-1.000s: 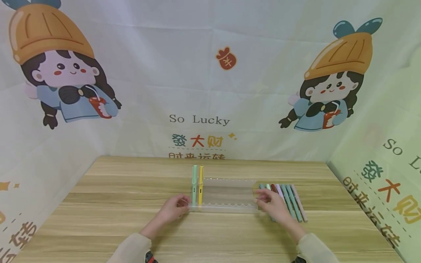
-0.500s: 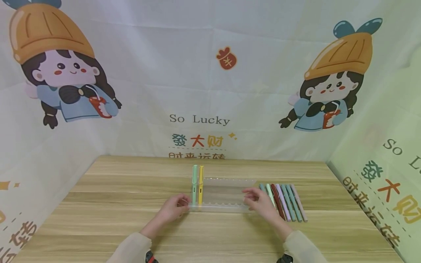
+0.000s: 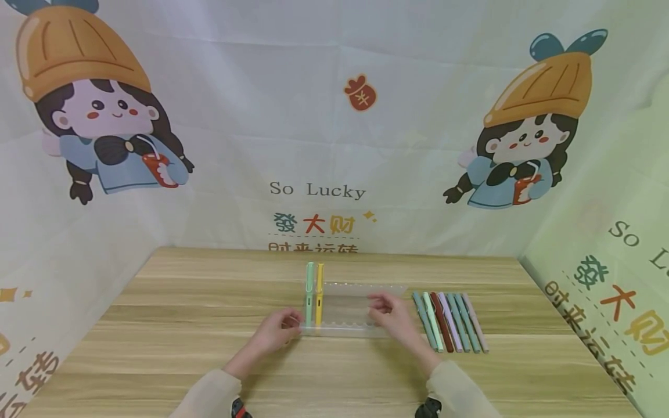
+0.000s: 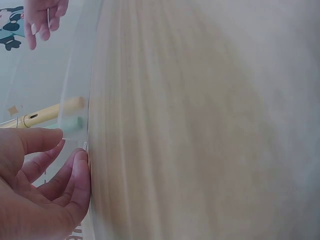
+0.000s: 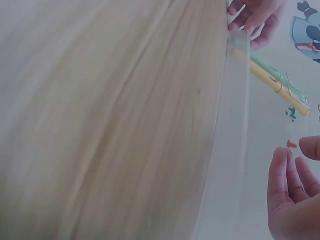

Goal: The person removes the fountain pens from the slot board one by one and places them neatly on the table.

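A clear plastic pen rack (image 3: 350, 332) with notched edges lies across the middle of the table. At its left end a mint-green pen (image 3: 309, 290) and a yellow pen (image 3: 320, 296) stand side by side, caps toward the back wall. My left hand (image 3: 274, 331) pinches the rack's near left corner; in the left wrist view thumb and fingers close around the clear edge (image 4: 75, 95). Over the rack's right half hovers my right hand (image 3: 392, 313), holding nothing. The right wrist view shows its thumb and bent fingers (image 5: 278, 175) apart.
Right of the rack, several capped pens (image 3: 449, 322) in teal, mint, dark red, lilac and pinkish tones lie in a slanted row on the wooden table (image 3: 209, 290). A printed cloth (image 3: 251, 116) hangs behind and along both sides.
My right hand has moved left from beside the row of pens to over the rack, uncovering the leftmost pens. The left hand and the rack have stayed in place.
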`<state>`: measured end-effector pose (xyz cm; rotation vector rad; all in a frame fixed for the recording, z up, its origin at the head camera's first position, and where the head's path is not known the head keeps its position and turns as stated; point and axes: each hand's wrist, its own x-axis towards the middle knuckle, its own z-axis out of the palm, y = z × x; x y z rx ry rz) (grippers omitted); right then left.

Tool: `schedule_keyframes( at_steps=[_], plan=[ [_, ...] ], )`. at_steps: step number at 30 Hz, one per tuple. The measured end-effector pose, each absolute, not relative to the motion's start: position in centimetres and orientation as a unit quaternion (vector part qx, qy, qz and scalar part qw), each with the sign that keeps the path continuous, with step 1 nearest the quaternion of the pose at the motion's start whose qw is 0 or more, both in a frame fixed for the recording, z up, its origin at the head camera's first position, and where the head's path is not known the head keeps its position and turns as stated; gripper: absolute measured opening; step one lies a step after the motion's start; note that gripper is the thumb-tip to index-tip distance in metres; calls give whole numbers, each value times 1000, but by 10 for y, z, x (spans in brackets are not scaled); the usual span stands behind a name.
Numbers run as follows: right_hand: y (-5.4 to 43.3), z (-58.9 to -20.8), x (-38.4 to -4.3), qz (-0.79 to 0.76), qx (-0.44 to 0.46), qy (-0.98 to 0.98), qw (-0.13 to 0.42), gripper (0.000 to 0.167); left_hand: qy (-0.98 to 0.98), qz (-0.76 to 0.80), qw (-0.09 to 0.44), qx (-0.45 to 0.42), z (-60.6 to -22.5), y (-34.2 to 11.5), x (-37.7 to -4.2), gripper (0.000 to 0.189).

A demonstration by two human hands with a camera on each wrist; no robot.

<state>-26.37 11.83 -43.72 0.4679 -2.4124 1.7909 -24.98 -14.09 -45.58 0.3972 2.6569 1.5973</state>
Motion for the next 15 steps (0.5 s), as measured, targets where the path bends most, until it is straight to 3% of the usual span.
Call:
schedule_keyframes(
  at_steps=[15],
  plan=[
    [81,-446,-276,605,149,-777,91,30,853,507,9,123,-454,-140,-249,13]
  ],
)
